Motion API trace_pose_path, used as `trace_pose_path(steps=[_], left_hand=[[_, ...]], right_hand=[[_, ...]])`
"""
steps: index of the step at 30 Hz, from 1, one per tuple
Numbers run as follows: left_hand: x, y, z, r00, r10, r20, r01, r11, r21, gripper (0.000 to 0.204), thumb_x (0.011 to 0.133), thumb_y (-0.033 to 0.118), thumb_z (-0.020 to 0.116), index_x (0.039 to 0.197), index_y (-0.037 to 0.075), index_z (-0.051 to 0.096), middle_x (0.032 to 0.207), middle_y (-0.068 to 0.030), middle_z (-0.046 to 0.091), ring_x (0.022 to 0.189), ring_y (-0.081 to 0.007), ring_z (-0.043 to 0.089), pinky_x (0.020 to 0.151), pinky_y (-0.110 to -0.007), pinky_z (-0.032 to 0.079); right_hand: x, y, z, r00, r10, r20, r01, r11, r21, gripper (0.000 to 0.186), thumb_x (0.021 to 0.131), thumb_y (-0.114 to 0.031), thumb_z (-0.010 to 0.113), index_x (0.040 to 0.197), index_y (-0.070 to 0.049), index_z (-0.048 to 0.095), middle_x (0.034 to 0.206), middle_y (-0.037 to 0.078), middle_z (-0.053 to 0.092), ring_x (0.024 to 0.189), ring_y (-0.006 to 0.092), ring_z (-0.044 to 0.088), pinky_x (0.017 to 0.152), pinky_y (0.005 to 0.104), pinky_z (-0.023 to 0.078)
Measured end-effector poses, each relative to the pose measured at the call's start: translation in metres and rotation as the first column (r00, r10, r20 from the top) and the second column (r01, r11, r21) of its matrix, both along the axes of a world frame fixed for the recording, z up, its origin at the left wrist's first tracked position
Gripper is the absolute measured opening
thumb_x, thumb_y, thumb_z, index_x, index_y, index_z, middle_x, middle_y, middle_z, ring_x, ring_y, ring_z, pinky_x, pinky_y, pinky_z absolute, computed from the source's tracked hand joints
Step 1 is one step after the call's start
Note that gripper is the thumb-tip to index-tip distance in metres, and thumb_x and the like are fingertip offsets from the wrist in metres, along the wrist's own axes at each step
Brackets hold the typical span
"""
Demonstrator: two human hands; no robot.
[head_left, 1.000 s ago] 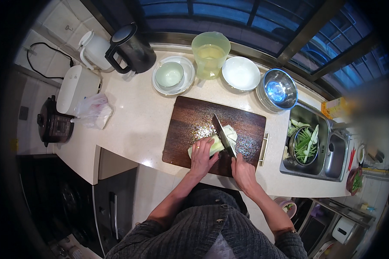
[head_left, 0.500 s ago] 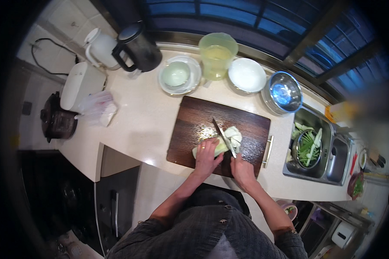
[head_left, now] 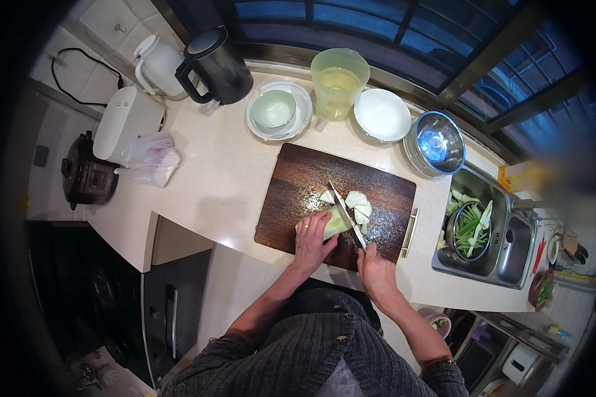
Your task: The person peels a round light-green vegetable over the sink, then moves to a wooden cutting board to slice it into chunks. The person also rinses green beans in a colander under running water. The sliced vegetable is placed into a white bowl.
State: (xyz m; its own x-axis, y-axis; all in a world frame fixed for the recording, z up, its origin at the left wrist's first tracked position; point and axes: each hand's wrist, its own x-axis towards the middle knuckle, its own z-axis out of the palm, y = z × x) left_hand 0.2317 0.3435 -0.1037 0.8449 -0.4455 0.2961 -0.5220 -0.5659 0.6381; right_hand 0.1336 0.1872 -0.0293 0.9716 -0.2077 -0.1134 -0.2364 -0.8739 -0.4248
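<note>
On a dark wooden cutting board [head_left: 298,175] lies a peeled, pale green vegetable [head_left: 338,223], perhaps a gourd. My left hand [head_left: 311,243] rests over it, fingers bent and pressing it to the board. A kitchen knife [head_left: 346,215] stands slanted against its right end, blade pointing away from me. Its handle is gripped in my right hand [head_left: 377,270], which hides most of it. Cut pale pieces [head_left: 359,205] lie just right of the blade, and another small piece [head_left: 328,196] sits left of the blade tip.
Behind the board stand a pale green bowl [head_left: 273,109] on plates, a jug [head_left: 340,83] of yellowish liquid, a white bowl [head_left: 381,114] and metal bowls [head_left: 437,142]. Right, the sink [head_left: 496,263] holds a basin of cut green vegetables [head_left: 472,228]. A kettle [head_left: 218,69] stands back left.
The knife and my right hand have shifted slightly right and toward me. A small cut piece now shows left of the blade tip. My left hand still holds the vegetable.
</note>
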Motion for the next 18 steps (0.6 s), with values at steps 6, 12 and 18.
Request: trace_pose_path(steps=[6, 12, 18], left_hand=[[0.000, -0.002, -0.002, 1.000, 0.013, 0.022, -0.012, 1.000, -0.014, 0.060, 0.072, 0.013, 0.080, 0.125, 0.004, 0.053, 0.124, -0.0128, 0.058, 0.118, -0.0328, 0.054, 0.099, -0.045, 0.041], [-0.001, -0.002, -0.001, 0.999, 0.022, 0.025, -0.021, 0.999, -0.027, 0.060, 0.071, 0.012, 0.080, 0.125, 0.004, 0.053, 0.124, -0.0127, 0.058, 0.115, -0.0323, 0.055, 0.097, -0.045, 0.042], [-0.002, -0.002, 0.000, 0.999, 0.037, 0.035, -0.036, 0.999, -0.023, 0.060, 0.072, 0.011, 0.079, 0.125, 0.003, 0.054, 0.123, -0.0123, 0.058, 0.114, -0.0315, 0.055, 0.095, -0.044, 0.042]], right_hand=[[0.012, 0.003, -0.028, 0.998, 0.030, -0.059, -0.031, 0.999, -0.018, 0.024, 0.099, -0.019, 0.055, 0.087, 0.000, 0.048, 0.064, 0.022, 0.062, 0.054, 0.0418, 0.064, 0.048, 0.0502, 0.052], [0.021, -0.009, -0.052, 0.995, 0.069, -0.071, -0.064, 0.996, 0.062, 0.023, 0.099, -0.019, 0.053, 0.089, 0.001, 0.049, 0.064, 0.025, 0.062, 0.056, 0.0442, 0.064, 0.050, 0.0525, 0.051], [0.017, -0.020, -0.029, 0.999, 0.013, -0.050, -0.008, 0.994, 0.107, 0.024, 0.099, -0.019, 0.056, 0.091, 0.004, 0.049, 0.062, 0.027, 0.060, 0.056, 0.0439, 0.063, 0.049, 0.0535, 0.048]])
